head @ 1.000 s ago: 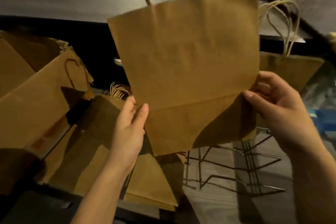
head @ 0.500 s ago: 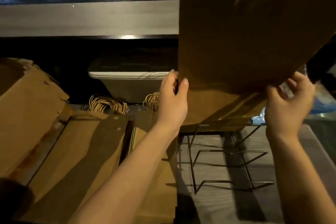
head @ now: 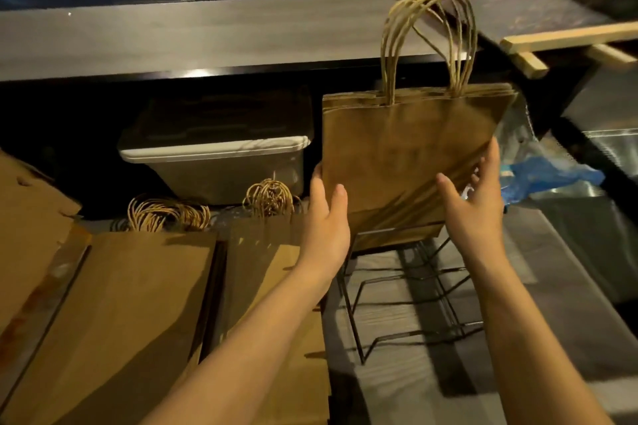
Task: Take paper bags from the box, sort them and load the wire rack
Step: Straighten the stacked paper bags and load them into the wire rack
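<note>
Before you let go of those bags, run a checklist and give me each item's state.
1. Paper bags upright, handles up: ok.
2. Bags' bottom seated between the wires at the far end of the wire rack: cannot tell, the bags themselves hide it.
3. Left hand pinches the bags' left edge: ok.
4. Right hand at the right edge, fingers straight: ok.
5. Nearer rack slots free: ok.
6. Bag piles lying flat to the left, ready for the next load: ok.
</note>
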Motion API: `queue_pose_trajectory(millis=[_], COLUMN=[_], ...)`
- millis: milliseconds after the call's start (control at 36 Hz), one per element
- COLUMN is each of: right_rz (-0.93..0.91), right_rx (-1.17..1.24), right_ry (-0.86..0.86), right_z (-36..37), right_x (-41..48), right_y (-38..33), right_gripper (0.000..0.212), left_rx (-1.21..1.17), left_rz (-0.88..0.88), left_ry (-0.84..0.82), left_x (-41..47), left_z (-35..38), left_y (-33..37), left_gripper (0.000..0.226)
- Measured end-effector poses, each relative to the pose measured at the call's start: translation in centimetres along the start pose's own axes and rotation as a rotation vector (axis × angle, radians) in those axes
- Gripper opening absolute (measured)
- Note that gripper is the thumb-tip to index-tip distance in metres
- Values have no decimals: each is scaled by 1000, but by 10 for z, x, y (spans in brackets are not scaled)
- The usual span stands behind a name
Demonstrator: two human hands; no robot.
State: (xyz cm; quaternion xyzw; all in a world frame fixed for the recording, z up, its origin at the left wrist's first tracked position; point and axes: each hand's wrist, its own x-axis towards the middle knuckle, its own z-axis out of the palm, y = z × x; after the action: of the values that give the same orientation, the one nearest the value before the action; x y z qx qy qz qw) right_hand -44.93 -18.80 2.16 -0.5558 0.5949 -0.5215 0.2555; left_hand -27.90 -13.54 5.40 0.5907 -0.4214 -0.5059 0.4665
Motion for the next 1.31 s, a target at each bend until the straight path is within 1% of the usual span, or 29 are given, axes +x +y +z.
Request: queue_pose_trajectory(millis=[167, 222, 306, 389, 472, 528, 611, 667, 722, 778, 861, 944, 1028, 1111, 1139, 1194, 1250, 1306], right_rz=[6, 15, -29, -72, -117, -206, -286, -310, -297, -254, -167, -55, 13, 153, 205, 340, 496, 630], right_rx=[-140, -203, -260, -282, -304, -342, -363, -382, -365, -329, -273, -202, -189, -191, -198, -174, -103, -6], right_ry=[-28, -75, -191, -299, -411, -484, -607, -699, -808, -900, -983, -1027, -1050, -1068, -1077, -1054, -1006, -964], right_z=[7, 15, 30, 47, 66, 82, 104, 120, 137, 152, 176, 196, 209, 217, 220, 220, 222, 223], right_x=[-9, -20, -40, -60, -81, -97, -116, -130, -144, -158, -179, -199, -214, -223, -229, -235, -242, -250], right_y=[-11, -16, -27, -42, -60, -70, -80, -86, -93, -99, -107, -109, -107, -101, -98, -92, -88, -88], right_gripper=[89, 94, 96, 96, 95, 92, 87, 83, 80, 76, 72, 70, 66, 64, 66, 77, 87, 87], left_rx=[67, 83, 90, 97, 90, 93, 135, 174, 201, 219, 203, 180, 184, 230, 249, 307, 339, 342], left_rz=[-162, -197, -212, -236, -239, -235, -231, -229, -237, -264, -320, -382, -431, -488, -505, -512, -514, -518], left_ry=[-157, -180, -177, -154, -112, -54, 50, 122, 198, 282, 369, 434, 489, 532, 542, 544, 533, 499], left_x=[2, 0, -5, -12, -21, -30, -41, -50, -59, -67, -76, -85, -95, -104, -108, -111, -114, -115], left_z=[-14, -18, -28, -46, -71, -93, -124, -147, -171, -194, -228, -257, -277, -292, -297, -300, -303, -305], left_y=[-1, -6, -20, -33, -43, -50, -58, -63, -70, -77, -90, -103, -116, -128, -132, -136, -139, -142], left_gripper=[71, 72, 70, 64, 52, 45, 44, 42, 41, 41, 37, 35, 41, 45, 46, 46, 48, 50])
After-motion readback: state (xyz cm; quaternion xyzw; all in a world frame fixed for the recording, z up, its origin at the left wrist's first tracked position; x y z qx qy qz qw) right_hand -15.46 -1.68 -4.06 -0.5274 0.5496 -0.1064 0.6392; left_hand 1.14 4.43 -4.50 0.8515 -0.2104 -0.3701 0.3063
